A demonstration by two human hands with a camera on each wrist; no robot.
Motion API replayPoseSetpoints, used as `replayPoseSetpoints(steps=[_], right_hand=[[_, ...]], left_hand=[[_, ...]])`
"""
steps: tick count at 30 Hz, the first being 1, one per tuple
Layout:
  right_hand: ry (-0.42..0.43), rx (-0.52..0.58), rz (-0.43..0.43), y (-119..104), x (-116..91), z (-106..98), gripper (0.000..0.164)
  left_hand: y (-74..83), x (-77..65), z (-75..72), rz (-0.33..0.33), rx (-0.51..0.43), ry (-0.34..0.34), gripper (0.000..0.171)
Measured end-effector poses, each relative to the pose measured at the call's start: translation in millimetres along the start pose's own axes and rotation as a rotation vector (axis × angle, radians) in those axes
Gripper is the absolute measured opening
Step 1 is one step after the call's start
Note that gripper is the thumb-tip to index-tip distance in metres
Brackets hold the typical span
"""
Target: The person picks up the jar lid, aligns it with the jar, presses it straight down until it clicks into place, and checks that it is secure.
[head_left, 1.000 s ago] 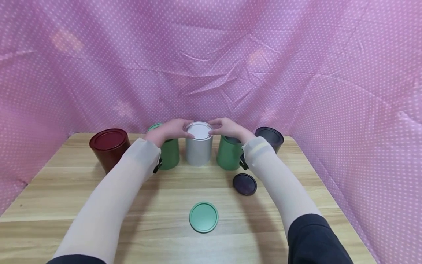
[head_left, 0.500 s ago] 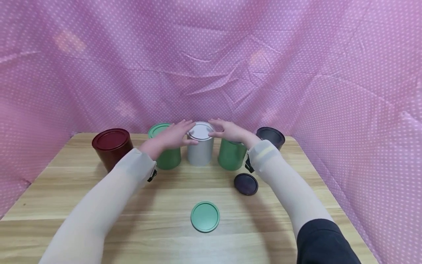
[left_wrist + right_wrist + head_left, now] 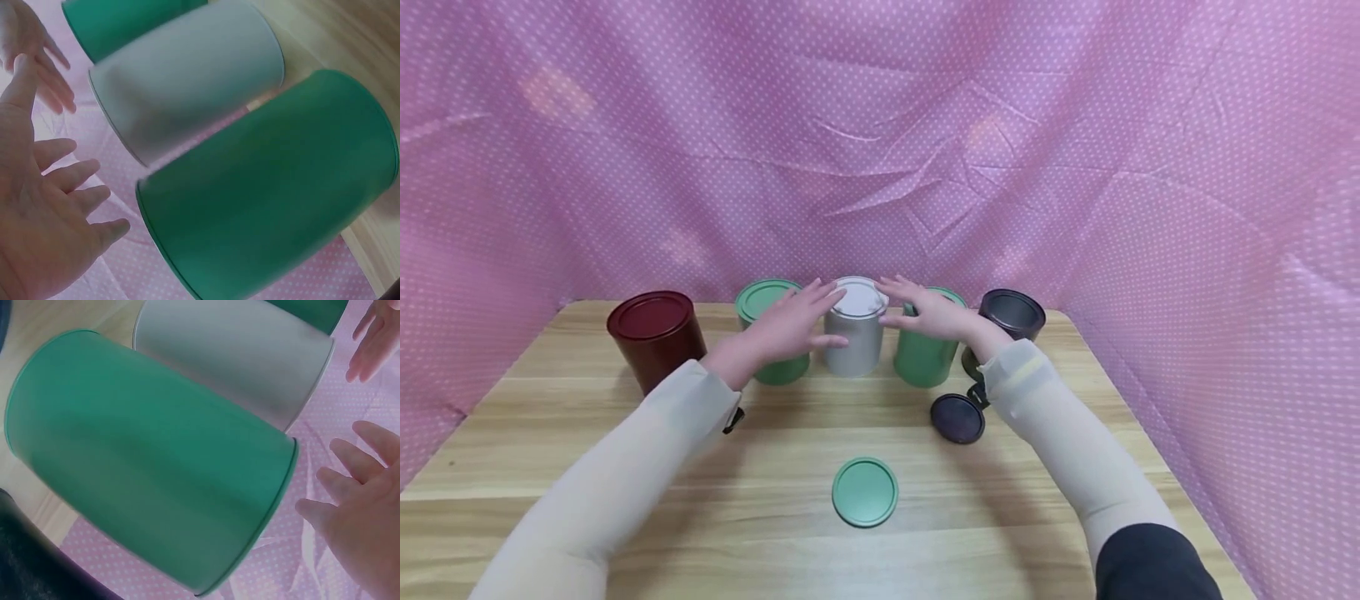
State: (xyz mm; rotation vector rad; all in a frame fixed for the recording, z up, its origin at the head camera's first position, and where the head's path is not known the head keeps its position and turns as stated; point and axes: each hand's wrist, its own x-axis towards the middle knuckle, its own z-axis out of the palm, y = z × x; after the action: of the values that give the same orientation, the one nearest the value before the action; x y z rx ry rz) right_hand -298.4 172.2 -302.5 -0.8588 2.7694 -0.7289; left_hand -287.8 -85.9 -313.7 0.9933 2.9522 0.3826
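In the head view a white can (image 3: 854, 346) with a white lid (image 3: 859, 298) stands at the middle of a row of cans. My left hand (image 3: 786, 329), its fingers spread and holding nothing, hovers between the left green can (image 3: 784, 371) and the white can. Opposite it, my right hand (image 3: 928, 312) spreads its fingers above the right green can (image 3: 921, 358), partly hiding that can's top. Both wrist views show gaps between fingers and cans: the left palm (image 3: 44, 231) and the right palm (image 3: 369, 531) touch nothing.
A dark red can (image 3: 653, 333) stands at the row's left end, a black can (image 3: 1013, 312) at its right. A green lid (image 3: 865, 492) and a black lid (image 3: 957, 418) lie flat on the wooden table (image 3: 760, 533). Pink dotted cloth (image 3: 880, 125) encloses the back and sides.
My hands have drawn apart from the white can's lid and back toward me, their fingers spreading wider. The cans and the loose lids stay in place.
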Motion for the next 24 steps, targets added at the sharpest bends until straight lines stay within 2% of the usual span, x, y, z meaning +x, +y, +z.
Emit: replayPoseSetpoints(steps=[6,11,18,24], right_hand=[[-0.033,-0.048,-0.076,-4,-15,8,0.070],[-0.025,-0.111,-0.132,-9,-28,14,0.070],[0.008,-0.162,-0.195,-12,-52,27,0.076],[-0.002,-0.188,-0.189,-11,-77,46,0.077]], left_hand=[[11.7,-18.2,8.2,0.061,0.085,0.056,0.084],[16.7,-31.1,18.8,0.102,0.119,0.117,0.084],[15.7,-46.8,35.6,0.139,0.089,0.176,0.085],[15.9,-63.3,53.1,0.166,0.061,0.196,0.086]])
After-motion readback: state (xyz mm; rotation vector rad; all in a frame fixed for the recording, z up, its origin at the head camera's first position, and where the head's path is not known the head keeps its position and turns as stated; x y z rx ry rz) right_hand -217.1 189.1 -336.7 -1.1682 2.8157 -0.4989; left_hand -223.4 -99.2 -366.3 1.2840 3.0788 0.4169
